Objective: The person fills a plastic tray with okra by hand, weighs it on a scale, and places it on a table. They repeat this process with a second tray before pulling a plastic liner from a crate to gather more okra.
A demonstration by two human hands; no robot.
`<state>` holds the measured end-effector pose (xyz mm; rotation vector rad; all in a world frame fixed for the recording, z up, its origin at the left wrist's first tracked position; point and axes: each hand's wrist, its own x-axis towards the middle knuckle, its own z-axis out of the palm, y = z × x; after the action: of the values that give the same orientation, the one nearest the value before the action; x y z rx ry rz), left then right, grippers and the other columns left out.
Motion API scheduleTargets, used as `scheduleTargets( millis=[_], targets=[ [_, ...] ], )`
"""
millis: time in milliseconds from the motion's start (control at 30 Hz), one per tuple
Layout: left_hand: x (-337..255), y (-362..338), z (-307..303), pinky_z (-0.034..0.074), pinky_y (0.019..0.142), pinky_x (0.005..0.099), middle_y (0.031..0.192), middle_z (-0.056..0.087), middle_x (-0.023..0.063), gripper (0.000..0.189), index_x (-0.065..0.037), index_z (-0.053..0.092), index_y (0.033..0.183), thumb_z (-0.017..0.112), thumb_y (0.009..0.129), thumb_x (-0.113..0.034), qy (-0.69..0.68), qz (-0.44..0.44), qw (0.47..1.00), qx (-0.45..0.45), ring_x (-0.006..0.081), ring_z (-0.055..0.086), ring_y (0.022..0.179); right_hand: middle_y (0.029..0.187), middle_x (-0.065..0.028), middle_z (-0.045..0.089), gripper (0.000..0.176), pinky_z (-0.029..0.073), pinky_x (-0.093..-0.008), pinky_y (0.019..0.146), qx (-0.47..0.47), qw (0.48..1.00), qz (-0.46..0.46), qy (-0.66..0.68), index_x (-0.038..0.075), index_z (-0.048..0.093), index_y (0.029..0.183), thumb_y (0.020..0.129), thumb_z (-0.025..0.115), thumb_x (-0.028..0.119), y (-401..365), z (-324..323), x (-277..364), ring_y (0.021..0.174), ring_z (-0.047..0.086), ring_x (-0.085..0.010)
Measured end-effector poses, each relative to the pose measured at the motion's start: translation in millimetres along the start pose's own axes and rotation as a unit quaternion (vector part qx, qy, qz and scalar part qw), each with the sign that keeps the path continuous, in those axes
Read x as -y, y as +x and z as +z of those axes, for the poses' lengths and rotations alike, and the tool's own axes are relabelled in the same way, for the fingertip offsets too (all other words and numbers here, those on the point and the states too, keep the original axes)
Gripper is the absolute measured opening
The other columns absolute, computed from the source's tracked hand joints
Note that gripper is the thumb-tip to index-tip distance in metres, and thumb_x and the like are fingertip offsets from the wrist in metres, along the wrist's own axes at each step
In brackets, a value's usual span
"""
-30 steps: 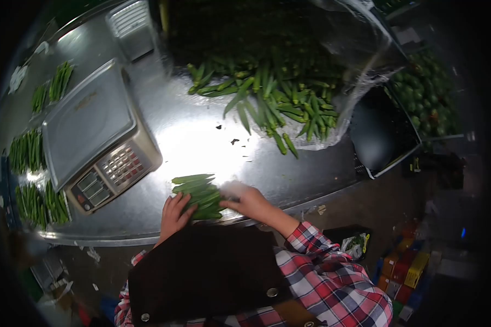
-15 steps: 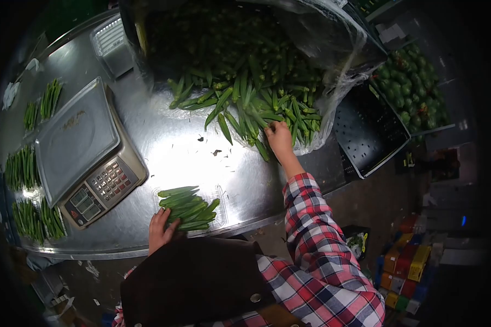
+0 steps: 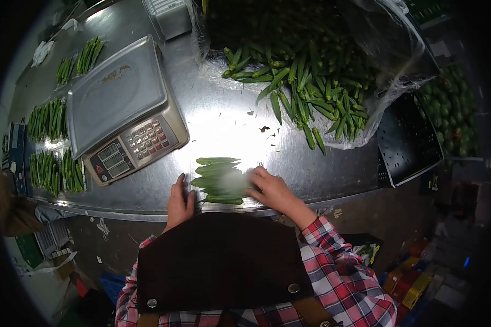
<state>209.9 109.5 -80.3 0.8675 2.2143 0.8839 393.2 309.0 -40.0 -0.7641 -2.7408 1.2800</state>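
Several okra pods (image 3: pixel 218 182) lie side by side in a clear tray near the metal table's front edge. My left hand (image 3: pixel 180 200) is at the left end of these pods, thumb and fingers apart. At their right end is my right hand (image 3: pixel 266 189), its fingers bent against the pod ends; a pale blur covers part of the pods, and what the fingers hold is hidden. A large heap of loose okra (image 3: pixel 311 82) spills from a clear plastic liner beyond my right hand.
A weighing scale (image 3: pixel 128 109) stands left of the pods. Packed okra bunches (image 3: pixel 47 120) lie farther left. On the right are a black perforated crate (image 3: pixel 409 141) and a crate of green produce (image 3: pixel 453 109). A clear container (image 3: pixel 172 19) sits behind the scale.
My right hand has moved from the okra heap to the right end of the tray. My left hand's fingers have come off the pods' tops. The view has shifted.
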Motion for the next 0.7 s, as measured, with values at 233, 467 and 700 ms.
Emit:
scheduleTargets(
  millis=[233,467,700],
  targets=[
    [5.7,-3.0,8.2,0.045,0.069,0.0326,0.103,0.051,0.0144,0.057,-0.005,0.030,0.132,0.053,0.080,-0.003,-0.030,-0.017,0.999,0.031,0.0224,0.054,0.071,0.094,-0.0158,0.058,0.027,0.046,-0.0376,0.074,-0.011,0.970,0.230,0.075,0.002,0.058,0.095,0.080,0.060,0.025,-22.0,14.7,-43.6,0.082,0.059,-0.0321],
    [-5.0,-2.6,-7.3,0.044,0.067,0.0222,0.103,0.051,0.0086,0.058,-0.007,0.028,0.135,0.047,0.081,0.003,-0.212,-0.012,0.977,-0.012,0.0101,0.049,0.072,0.094,-0.0156,0.057,0.011,0.053,-0.0283,0.055,-0.024,0.858,0.172,0.484,0.001,0.039,0.094,0.088,0.048,0.004,-1.4,7.7,-28.8,0.080,0.061,-0.0200],
    [-45.5,26.3,-77.8,0.046,0.073,0.0254,0.118,0.045,0.0111,0.044,-0.007,0.028,0.134,0.041,0.093,-0.012,-0.362,0.110,0.876,-0.298,0.0126,0.051,0.085,0.089,-0.0173,0.056,0.020,0.054,-0.0315,0.053,-0.038,0.851,0.036,0.522,-0.002,0.037,0.091,0.087,0.051,0.012,102.9,-19.6,47.2,0.076,0.062,-0.0224]
  ],
)
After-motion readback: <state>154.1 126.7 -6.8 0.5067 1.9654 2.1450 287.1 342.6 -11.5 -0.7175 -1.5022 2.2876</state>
